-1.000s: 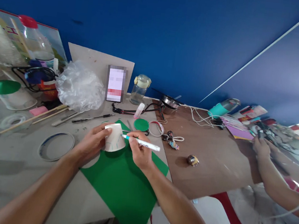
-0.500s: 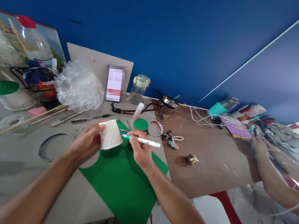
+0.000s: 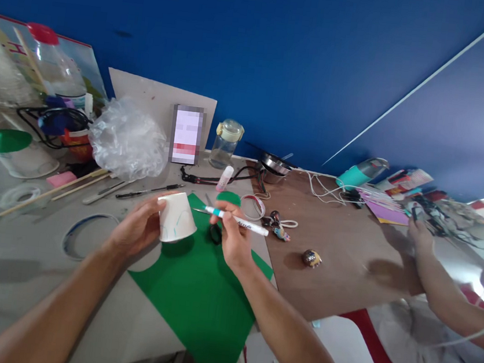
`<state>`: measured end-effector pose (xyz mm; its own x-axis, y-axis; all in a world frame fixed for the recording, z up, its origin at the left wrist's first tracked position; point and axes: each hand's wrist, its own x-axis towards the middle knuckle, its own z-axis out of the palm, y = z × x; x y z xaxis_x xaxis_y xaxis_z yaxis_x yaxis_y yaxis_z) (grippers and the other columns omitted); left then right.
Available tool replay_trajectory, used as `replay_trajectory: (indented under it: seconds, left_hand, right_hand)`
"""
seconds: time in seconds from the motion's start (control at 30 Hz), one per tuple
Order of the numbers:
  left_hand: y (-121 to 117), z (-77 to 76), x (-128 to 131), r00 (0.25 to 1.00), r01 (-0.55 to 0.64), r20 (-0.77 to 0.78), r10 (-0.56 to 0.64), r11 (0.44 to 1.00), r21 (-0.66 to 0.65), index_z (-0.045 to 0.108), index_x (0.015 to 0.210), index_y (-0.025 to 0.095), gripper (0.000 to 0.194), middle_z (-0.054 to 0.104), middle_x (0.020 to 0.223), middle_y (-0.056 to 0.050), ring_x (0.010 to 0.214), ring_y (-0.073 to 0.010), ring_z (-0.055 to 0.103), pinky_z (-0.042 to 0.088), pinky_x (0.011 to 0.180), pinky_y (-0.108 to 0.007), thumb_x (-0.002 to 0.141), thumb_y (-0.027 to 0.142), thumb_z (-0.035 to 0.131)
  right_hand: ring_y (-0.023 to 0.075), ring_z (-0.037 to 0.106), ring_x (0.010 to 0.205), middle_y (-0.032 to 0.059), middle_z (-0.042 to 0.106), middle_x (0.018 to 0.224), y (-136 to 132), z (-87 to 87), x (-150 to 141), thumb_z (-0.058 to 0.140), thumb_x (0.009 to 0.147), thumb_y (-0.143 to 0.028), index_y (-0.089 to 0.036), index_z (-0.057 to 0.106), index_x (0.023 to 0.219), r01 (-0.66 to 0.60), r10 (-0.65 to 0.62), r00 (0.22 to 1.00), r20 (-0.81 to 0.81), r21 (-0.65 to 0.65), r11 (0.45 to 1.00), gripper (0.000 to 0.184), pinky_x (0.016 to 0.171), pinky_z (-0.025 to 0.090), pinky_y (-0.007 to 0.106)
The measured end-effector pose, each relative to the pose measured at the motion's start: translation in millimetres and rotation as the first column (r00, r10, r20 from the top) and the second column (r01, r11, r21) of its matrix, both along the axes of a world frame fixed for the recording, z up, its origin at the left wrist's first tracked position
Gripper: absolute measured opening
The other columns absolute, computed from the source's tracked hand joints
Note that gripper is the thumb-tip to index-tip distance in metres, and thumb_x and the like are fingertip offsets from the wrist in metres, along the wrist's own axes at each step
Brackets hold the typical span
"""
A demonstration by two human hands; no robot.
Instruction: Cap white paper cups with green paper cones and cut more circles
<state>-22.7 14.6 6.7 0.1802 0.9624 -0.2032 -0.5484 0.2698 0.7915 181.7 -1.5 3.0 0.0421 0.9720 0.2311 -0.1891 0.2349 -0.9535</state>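
Observation:
A white paper cup point(image 3: 178, 218), turned upside down and tilted, is gripped at its left side by my left hand point(image 3: 141, 223). Thin teal lines mark the cup's wall near its wide rim. My right hand point(image 3: 233, 240) pinches a white acrylic marker point(image 3: 249, 225) with a teal band; its tip points left and stands apart from the cup. Below both hands lies a sheet of green paper point(image 3: 198, 293). Scissors point(image 3: 215, 234), partly hidden behind my right hand, rest on the sheet.
Behind my hands stand a glue stick point(image 3: 225, 178), a green disc point(image 3: 229, 198), a tape roll point(image 3: 253, 206) and a glass jar point(image 3: 226, 145). A plastic bag point(image 3: 128, 139) and a cup with a green top point(image 3: 18, 153) are at left. Another person's arm point(image 3: 446, 269) rests at right.
My right hand has drawn the marker away from the cup, slightly right and up. The cup has shifted a little left in my left hand. The other person's arm has moved at right.

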Motion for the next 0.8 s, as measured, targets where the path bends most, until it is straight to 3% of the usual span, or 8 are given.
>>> replay_trajectory:
  seconds: [0.1, 0.27, 0.37, 0.5, 0.63, 0.8]
  left_hand:
    - [-2.7, 0.1, 0.5, 0.997, 0.075, 0.002, -0.075, 0.997, 0.001, 0.077, 0.108, 0.015, 0.045, 0.079, 0.098, -0.011, 0.085, -0.0284, 0.072, 0.058, 0.065, -0.031, 0.069, 0.038, 0.082]
    - [-8.8, -1.6, 5.4, 0.971, 0.239, 0.001, -0.239, 0.971, -0.007, 0.077, 0.110, 0.014, 0.048, 0.078, 0.101, -0.014, 0.091, -0.0321, 0.072, 0.058, 0.066, -0.033, 0.070, 0.040, 0.082]
    - [-10.1, -2.0, 8.0, 0.970, 0.243, 0.002, -0.243, 0.970, -0.008, 0.077, 0.109, 0.015, 0.045, 0.078, 0.104, -0.014, 0.093, -0.0314, 0.072, 0.058, 0.071, -0.034, 0.070, 0.037, 0.083]
    - [-8.5, -3.3, 9.8, 0.969, 0.249, 0.002, -0.249, 0.969, 0.002, 0.077, 0.111, 0.017, 0.045, 0.078, 0.110, -0.014, 0.092, -0.0283, 0.072, 0.058, 0.076, -0.034, 0.070, 0.032, 0.086]
    - [-6.5, -7.6, 11.3, 0.965, 0.258, -0.037, -0.258, 0.966, 0.007, 0.075, 0.117, 0.018, 0.048, 0.076, 0.114, -0.013, 0.094, -0.0281, 0.072, 0.057, 0.078, -0.035, 0.073, 0.033, 0.085]
    - [-7.5, -10.6, 12.8, 0.966, 0.202, -0.165, -0.199, 0.979, 0.001, 0.074, 0.120, 0.019, 0.050, 0.077, 0.099, -0.011, 0.082, -0.0229, 0.070, 0.054, 0.071, -0.031, 0.075, 0.035, 0.086]
  right_hand:
    - [0.0180, 0.065, 0.082, 0.0010, 0.071, 0.078, 4.0, -3.9, 0.2, 0.055, 0.096, -0.057, -0.023, 0.065, 0.120, -0.022, 0.021, 0.998, -0.059, -0.030, 0.999, 0.043, 0.086, 0.050, 0.036]
    - [0.0196, 0.070, 0.097, 0.0018, 0.076, 0.095, 6.8, -4.0, -0.7, 0.072, 0.086, -0.054, -0.026, 0.063, 0.120, -0.206, 0.186, 0.972, -0.142, -0.147, 0.967, 0.045, 0.099, 0.050, 0.038]
    - [0.0215, 0.070, 0.101, 0.0030, 0.076, 0.101, 6.0, -1.2, -1.4, 0.078, 0.079, -0.056, -0.026, 0.063, 0.119, -0.289, 0.261, 0.955, -0.143, -0.235, 0.928, 0.052, 0.099, 0.052, 0.039]
    - [0.0211, 0.069, 0.103, 0.0012, 0.075, 0.106, 4.9, 3.6, -1.1, 0.087, 0.068, -0.045, -0.027, 0.064, 0.113, -0.285, 0.261, 0.958, -0.123, -0.281, 0.916, 0.054, 0.095, 0.054, 0.036]
    - [0.0213, 0.069, 0.100, 0.0006, 0.074, 0.103, 5.9, 4.9, -0.4, 0.086, 0.067, -0.036, -0.028, 0.063, 0.112, -0.229, 0.209, 0.973, -0.103, -0.271, 0.935, 0.051, 0.092, 0.056, 0.038]
    - [0.0208, 0.067, 0.096, 0.0019, 0.071, 0.104, 7.1, 3.3, -0.1, 0.084, 0.067, -0.033, -0.027, 0.059, 0.115, -0.125, 0.117, 0.992, -0.049, -0.219, 0.968, 0.055, 0.092, 0.055, 0.039]
